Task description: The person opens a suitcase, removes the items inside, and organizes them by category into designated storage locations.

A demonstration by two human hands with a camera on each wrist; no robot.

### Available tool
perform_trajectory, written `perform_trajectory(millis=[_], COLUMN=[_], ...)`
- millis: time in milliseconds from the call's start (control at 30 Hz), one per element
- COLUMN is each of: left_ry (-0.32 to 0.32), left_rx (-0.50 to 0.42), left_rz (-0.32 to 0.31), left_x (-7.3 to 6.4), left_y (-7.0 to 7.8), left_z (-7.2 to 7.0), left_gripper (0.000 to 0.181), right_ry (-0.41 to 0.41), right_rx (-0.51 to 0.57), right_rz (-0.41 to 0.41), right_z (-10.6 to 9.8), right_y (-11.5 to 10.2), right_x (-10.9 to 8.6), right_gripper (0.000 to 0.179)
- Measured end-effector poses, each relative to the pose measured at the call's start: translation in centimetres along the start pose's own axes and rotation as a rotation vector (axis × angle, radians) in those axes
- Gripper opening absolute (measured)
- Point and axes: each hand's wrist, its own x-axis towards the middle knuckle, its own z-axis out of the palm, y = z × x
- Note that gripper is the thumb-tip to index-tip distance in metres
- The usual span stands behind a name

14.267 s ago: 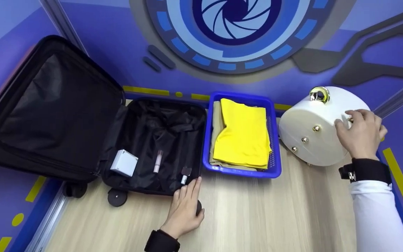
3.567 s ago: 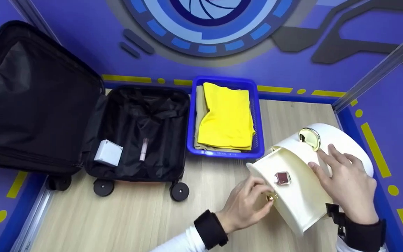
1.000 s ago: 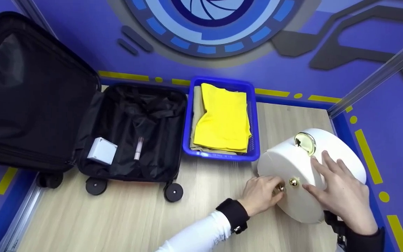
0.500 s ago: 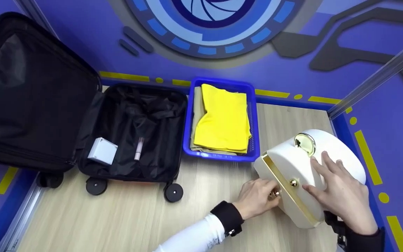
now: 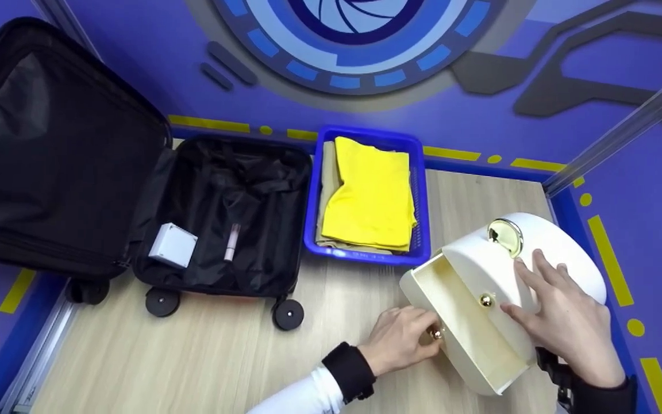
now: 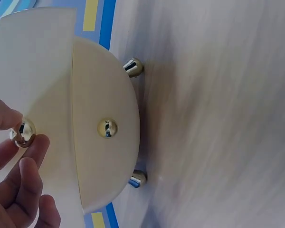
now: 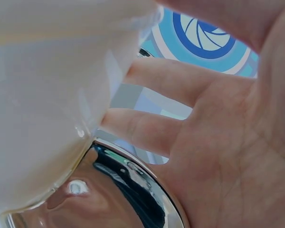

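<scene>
A white rounded cabinet with drawers point(image 5: 566, 247) stands tilted toward me at the right of the head view. My left hand point(image 5: 397, 339) pinches the gold knob point(image 6: 23, 134) of its middle drawer point(image 5: 463, 356), which is pulled out; nothing shows in the part of it in view. Above, the top drawer is closed and its gold knob point(image 5: 486, 300) is free. The left wrist view shows the closed bottom drawer point(image 6: 102, 166). My right hand point(image 5: 569, 328), fingers spread, rests on the cabinet's top beside a round gold fitting point(image 5: 505, 237).
Behind stands a blue basket point(image 5: 311, 230) holding a folded yellow cloth point(image 5: 371, 195) over beige cloth. To the left an open black suitcase point(image 5: 262, 167) holds a white box point(image 5: 173, 246) and a slim pink tube point(image 5: 232, 241). Patterned walls bound the wooden table point(image 5: 222, 368).
The cabinet has come nearer since the first frame, and a small dark-and-white item left the suitcase. The top drawer, open with a dark red item inside, was closed; my left hand then pulled out the middle one.
</scene>
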Motion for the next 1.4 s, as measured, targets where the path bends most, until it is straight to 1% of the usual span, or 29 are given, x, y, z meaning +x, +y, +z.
perform_trajectory(millis=[100, 233, 400, 533, 633, 700, 800, 933, 1033, 1100, 1167, 1233, 1267, 1333, 1400], left_ry=[0.007, 0.022, 0.035, 0.026, 0.014, 0.021, 0.073, 0.216, 0.332, 0.385, 0.412, 0.399, 0.378, 0.309, 0.211], left_rx=[0.004, 0.006, 0.025, 0.036, 0.031, 0.026, 0.027, 0.041, 0.078, 0.124, 0.181, 0.227, 0.248, 0.277, 0.291], left_rz=[0.014, 0.017, -0.006, -0.018, -0.018, -0.024, -0.044, -0.072, -0.101, -0.138, -0.202, -0.288, -0.343, -0.472, -0.611], left_x=[-0.7, -1.4, -2.0, -2.3, -2.5, -2.6, -2.5, -2.4, -2.4, -2.6, -2.8, -3.2, -3.5, -4.2, -4.8], left_y=[-0.1, -0.1, 0.1, 0.2, -0.1, -0.7, -2.2, -4.9, -7.4, -9.2, -11.0, -12.9, -13.8, -15.5, -17.1], left_z=[-0.4, -0.6, -0.4, -0.3, -0.9, -1.7, -3.7, -7.1, -9.8, -11.7, -13.6, -15.5, -16.5, -18.5, -20.3], left_gripper=[0.021, 0.021, 0.022, 0.021, 0.019, 0.02, 0.019, 0.017, 0.018, 0.02, 0.022, 0.023, 0.023, 0.026, 0.03], right_ry=[0.009, 0.023, 0.025, 0.01, -0.001, -0.001, -0.003, -0.004, 0.002, 0.006, 0.012, 0.018, 0.023, 0.029, 0.023], right_rx=[-0.001, -0.001, 0.004, 0.008, 0.007, 0.006, 0.004, 0.002, 0.005, 0.007, 0.007, 0.005, 0.004, 0.005, 0.008], right_rz=[-0.003, -0.019, -0.03, -0.023, -0.019, -0.02, -0.019, -0.013, -0.006, -0.002, -0.004, -0.01, -0.015, -0.023, -0.026], right_z=[-0.1, 0.0, 0.1, 0.2, 0.2, 0.2, 0.1, 0.2, 0.2, 0.2, 0.2, 0.3, 0.3, 0.3, 0.4], right_y=[0.1, 0.2, 0.2, 0.2, 0.2, 0.2, 0.2, 0.3, 0.4, 0.4, 0.5, 0.5, 0.5, 0.4, 0.3], right_x=[0.0, 0.1, 0.1, 0.1, 0.1, 0.1, 0.2, 0.1, -0.1, -0.1, -0.1, -0.1, -0.1, 0.0, 0.2], right_gripper=[0.082, 0.081, 0.081, 0.082, 0.082, 0.082, 0.083, 0.083, 0.082, 0.082, 0.082, 0.082, 0.081, 0.081, 0.082])
